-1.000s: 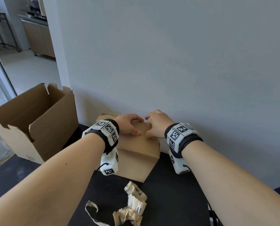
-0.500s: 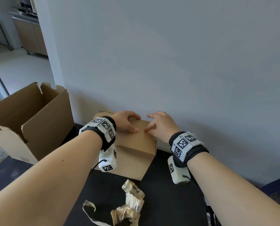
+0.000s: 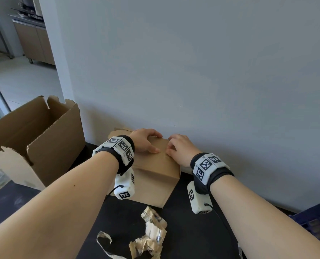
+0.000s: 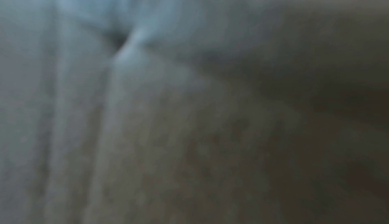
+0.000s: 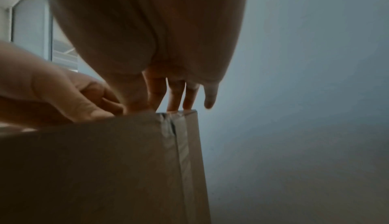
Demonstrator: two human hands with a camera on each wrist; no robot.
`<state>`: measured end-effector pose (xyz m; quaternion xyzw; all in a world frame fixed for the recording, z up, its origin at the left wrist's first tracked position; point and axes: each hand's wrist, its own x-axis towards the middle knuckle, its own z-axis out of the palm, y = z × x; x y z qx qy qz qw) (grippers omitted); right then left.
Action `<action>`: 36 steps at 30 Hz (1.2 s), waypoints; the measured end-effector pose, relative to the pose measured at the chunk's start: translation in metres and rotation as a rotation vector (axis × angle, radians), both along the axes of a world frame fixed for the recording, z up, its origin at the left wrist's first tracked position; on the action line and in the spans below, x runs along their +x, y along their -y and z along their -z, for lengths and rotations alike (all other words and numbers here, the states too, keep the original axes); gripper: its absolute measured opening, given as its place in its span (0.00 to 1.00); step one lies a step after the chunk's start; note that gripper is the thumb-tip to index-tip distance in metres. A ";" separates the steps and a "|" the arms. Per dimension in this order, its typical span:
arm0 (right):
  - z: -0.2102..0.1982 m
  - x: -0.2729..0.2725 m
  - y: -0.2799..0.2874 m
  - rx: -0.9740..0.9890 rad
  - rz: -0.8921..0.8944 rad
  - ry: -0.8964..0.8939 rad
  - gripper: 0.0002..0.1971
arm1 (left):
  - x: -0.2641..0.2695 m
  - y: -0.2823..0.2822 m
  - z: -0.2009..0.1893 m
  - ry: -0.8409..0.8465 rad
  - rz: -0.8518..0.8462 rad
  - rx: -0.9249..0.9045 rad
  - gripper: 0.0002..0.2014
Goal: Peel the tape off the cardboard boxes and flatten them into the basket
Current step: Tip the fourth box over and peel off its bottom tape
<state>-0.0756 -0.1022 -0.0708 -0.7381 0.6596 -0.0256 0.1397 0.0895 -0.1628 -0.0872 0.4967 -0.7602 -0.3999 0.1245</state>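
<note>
Picking at clear tape on small sealed box, on tabletop against wall. Left hand flat, steadying; right hand fingertips curled on top edge, nothing yet pinched. Next: lift a tape end.

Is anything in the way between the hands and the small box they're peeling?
No. Both hands already touch the small box: the left hand rests on its top, and the right hand has its fingertips at the top edge where the tape runs.
</note>
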 end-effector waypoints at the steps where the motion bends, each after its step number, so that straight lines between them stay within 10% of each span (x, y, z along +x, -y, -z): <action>1: -0.001 -0.001 -0.001 0.021 0.001 0.038 0.10 | 0.000 0.001 0.001 -0.001 -0.002 -0.002 0.27; 5: -0.008 -0.008 -0.012 -0.205 0.120 0.219 0.05 | -0.001 0.003 0.000 0.004 -0.003 0.014 0.27; 13: -0.016 0.018 -0.017 -0.221 -0.105 -0.388 0.15 | 0.000 0.001 0.000 0.007 -0.002 0.000 0.27; 21: -0.035 0.046 -0.005 -0.128 -0.138 -0.591 0.11 | 0.000 0.000 0.003 0.025 -0.013 -0.023 0.26; 36: -0.023 0.004 -0.002 0.023 -0.032 -0.020 0.05 | -0.002 -0.002 0.003 0.076 0.004 -0.075 0.26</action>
